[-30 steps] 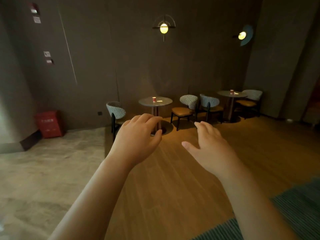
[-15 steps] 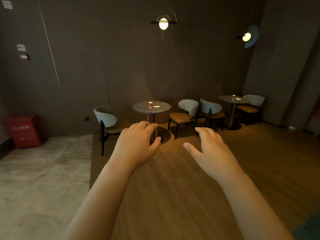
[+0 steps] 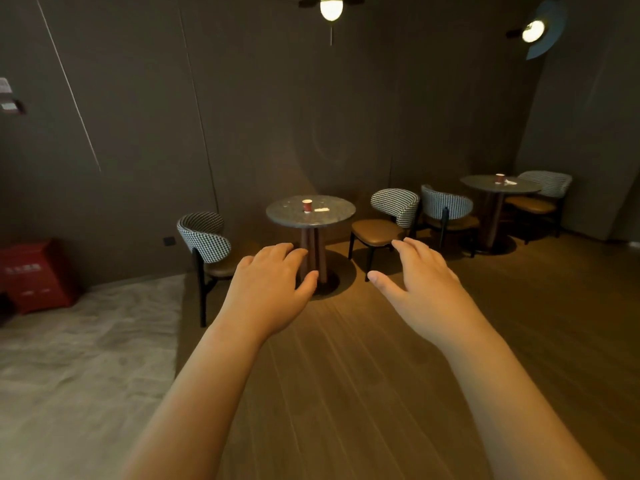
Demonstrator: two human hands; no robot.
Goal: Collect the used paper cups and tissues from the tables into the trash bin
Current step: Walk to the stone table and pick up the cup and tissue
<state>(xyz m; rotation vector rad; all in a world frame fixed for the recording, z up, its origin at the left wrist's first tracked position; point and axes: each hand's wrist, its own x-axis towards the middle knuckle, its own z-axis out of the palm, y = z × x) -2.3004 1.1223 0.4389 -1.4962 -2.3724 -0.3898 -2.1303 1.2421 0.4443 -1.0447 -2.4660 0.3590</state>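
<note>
Both hands are out front, palms down, over the wooden floor (image 3: 346, 375). The left hand (image 3: 273, 289) is loose, its fingers gently bent and its thumb out to the side, holding nothing. The right hand (image 3: 427, 289) is the same: fingers relaxed and slightly apart, thumb pointing inward, nothing in it. The two are apart and touch nothing.

Just above them, at centre frame, stands the near round table (image 3: 277, 216). A red paper cup (image 3: 307, 205) sits upright on it, with a white tissue (image 3: 321, 210) lying just beside it on the right. Whether the cup has anything in it cannot be told from here. Checked chairs flank this table, one on the left (image 3: 204, 237) and one on the right (image 3: 394, 206).

In the right middle is the far table (image 3: 478, 183), with a second cup (image 3: 499, 178) and a second tissue (image 3: 510, 182) next to it. A red box (image 3: 34, 275) sits at the left edge, its inside unseen.

Compared with half a second ago, the near table looks bigger, the wall lamp (image 3: 331, 8) has slid up to the top edge, and the hands keep the same loose pose.
</note>
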